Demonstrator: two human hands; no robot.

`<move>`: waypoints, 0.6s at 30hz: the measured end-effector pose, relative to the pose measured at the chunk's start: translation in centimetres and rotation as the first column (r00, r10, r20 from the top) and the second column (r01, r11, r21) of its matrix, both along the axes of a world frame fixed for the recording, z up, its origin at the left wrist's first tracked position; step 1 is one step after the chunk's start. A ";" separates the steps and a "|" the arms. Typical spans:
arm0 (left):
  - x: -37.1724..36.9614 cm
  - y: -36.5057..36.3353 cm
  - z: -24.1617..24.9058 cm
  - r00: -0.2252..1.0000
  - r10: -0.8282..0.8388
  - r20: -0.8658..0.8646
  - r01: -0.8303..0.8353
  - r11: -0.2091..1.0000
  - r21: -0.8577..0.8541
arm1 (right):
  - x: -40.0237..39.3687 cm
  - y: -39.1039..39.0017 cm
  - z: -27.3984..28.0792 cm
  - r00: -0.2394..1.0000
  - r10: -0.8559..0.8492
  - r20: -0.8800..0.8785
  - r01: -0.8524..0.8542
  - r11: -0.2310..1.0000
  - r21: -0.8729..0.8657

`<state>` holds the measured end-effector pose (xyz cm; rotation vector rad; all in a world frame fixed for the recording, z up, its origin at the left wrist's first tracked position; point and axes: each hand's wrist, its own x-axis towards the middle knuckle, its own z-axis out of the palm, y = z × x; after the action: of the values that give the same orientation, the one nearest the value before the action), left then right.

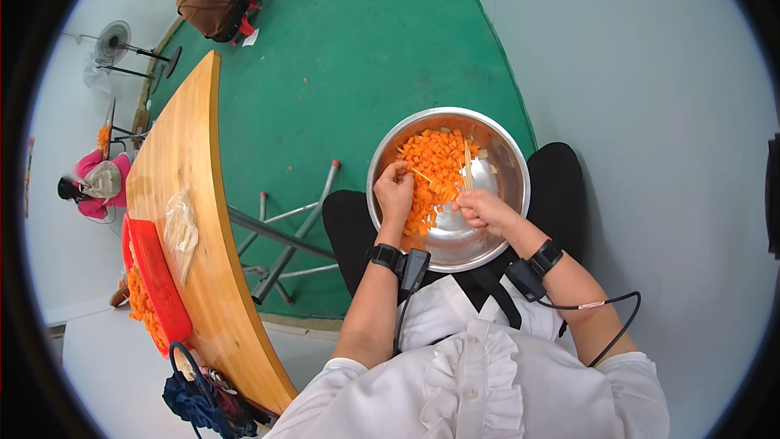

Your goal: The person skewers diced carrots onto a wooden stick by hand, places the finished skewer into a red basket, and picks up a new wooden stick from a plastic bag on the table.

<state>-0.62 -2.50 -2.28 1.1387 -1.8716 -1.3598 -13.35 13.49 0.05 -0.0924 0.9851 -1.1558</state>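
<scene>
A steel bowl [517, 150] rests on my lap, with many cut orange carrot pieces [435, 150] heaped in its left and middle part. Over the bowl's left side, my left hand [393, 193] is closed in a pinch on the end of a thin wooden skewer [420, 174]. Carrot pieces [444, 189] appear to sit on the skewer's other end. My right hand [486, 211] is closed at the lower end of a small bundle of skewers [467, 164], which points away from me across the bowl. Its fingertips are near the carrot pieces on the skewer.
To the left stands a wooden table [183, 142] with a plastic bag of skewers [180, 232] and a red basket [158, 276] of carrot pieces. Metal table legs [296, 236] reach near my knee. A dark bag [203, 398] hangs nearby. Two people sit farther off.
</scene>
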 end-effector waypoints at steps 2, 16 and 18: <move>0.1 0.0 -0.1 1.000 -0.009 -0.021 0.009 0.999 0.032 | -0.2 0.0 -0.5 0.999 0.011 -0.049 -0.011 1.000 -0.005; -0.1 0.4 0.4 0.998 -0.029 -0.061 0.035 0.995 0.098 | 1.8 0.0 -0.5 0.126 -0.068 -0.990 -0.083 0.993 -0.079; 0.1 0.4 -0.1 0.991 -0.116 -0.072 0.124 0.984 0.126 | 1.7 0.0 -0.2 0.124 -0.056 -0.991 -0.091 0.994 -0.067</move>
<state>-0.56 -2.08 -2.39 1.0450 -1.8537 -1.5871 -11.61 13.48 -0.15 -1.1532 2.1333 -1.0348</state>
